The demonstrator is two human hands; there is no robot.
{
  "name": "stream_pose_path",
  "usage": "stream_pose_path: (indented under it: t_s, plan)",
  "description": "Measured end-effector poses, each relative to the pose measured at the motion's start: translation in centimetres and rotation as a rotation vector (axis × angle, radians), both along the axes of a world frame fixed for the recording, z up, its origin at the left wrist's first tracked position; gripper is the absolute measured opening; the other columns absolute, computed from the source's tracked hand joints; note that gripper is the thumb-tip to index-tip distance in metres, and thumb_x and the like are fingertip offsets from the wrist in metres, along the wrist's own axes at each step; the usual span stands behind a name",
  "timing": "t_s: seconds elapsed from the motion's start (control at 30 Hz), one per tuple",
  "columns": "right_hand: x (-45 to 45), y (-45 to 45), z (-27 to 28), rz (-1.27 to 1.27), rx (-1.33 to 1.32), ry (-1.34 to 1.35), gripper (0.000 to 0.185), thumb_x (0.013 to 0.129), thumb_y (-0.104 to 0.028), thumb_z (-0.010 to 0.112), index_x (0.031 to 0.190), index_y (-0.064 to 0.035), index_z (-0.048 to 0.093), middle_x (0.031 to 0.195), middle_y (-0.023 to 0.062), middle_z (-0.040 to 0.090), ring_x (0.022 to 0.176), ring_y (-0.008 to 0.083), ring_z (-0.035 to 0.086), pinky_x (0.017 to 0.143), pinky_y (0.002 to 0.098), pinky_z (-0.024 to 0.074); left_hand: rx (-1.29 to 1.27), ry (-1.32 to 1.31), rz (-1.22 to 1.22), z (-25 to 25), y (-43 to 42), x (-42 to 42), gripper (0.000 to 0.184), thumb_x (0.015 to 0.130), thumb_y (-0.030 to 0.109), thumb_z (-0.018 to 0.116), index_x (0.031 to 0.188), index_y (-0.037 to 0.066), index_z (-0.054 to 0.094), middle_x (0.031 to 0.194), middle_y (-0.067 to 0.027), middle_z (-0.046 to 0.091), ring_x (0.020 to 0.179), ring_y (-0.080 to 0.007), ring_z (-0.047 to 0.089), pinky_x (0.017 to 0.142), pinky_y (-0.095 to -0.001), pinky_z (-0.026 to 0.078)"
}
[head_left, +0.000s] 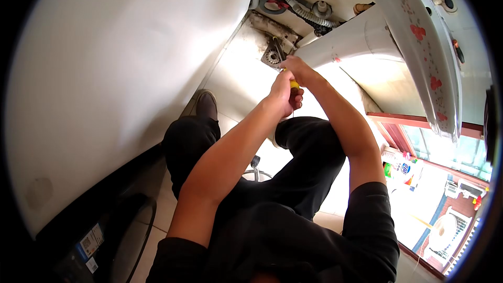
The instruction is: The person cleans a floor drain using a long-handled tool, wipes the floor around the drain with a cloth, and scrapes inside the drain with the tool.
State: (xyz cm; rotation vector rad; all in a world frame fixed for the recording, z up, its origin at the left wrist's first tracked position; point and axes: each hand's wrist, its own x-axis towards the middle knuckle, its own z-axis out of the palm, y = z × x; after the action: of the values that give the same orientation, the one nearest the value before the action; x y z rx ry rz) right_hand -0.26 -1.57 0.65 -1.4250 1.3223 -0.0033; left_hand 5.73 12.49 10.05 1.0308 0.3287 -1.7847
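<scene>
A person in black clothes is crouching on a pale tiled floor (241, 99), both bare arms stretching forward until the hands are meeting. The left hand (285, 94) is wrapping its fingers around a tool with a yellow handle (295, 84). Just ahead of it and touching, the right hand (297, 69) is curling closed around a dark bar (280, 47); whether that bar is belonging to the same tool, I cannot tell. The bar is slanting over a square, dark-stained floor drain (272, 58), which is lying in the corner beyond the hands. Behind the drain, a corrugated grey hose (306, 13) is running along the wall. A white pedestal (348, 36) is standing to the right, below a white basin (416, 21) bearing red flowers. A large white panel (115, 63) is filling the left side, and a dark shoe (207, 106) is resting beside it.
</scene>
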Motion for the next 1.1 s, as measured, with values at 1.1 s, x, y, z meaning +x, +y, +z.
stream_pose_path:
  t_s: [1.1]
  plan:
    - [6.6, -10.3, -3.2, 0.606, -0.469, 0.247, 0.024, 0.077, -0.021, 0.061, 0.091, -0.0028, 0.070, 0.093, 0.0222, 0.066, 0.087, 0.0351, 0.065, 0.076, 0.0416, 0.0491, 0.064, 0.332, 0.351, -0.3, -9.7, 5.5, 0.020, 0.100, 0.020, 0.029, 0.085, 0.008, 0.037, 0.070, -0.0038, 0.040, 0.046, -0.0086, 0.033, 0.037, -0.0220, 0.027]
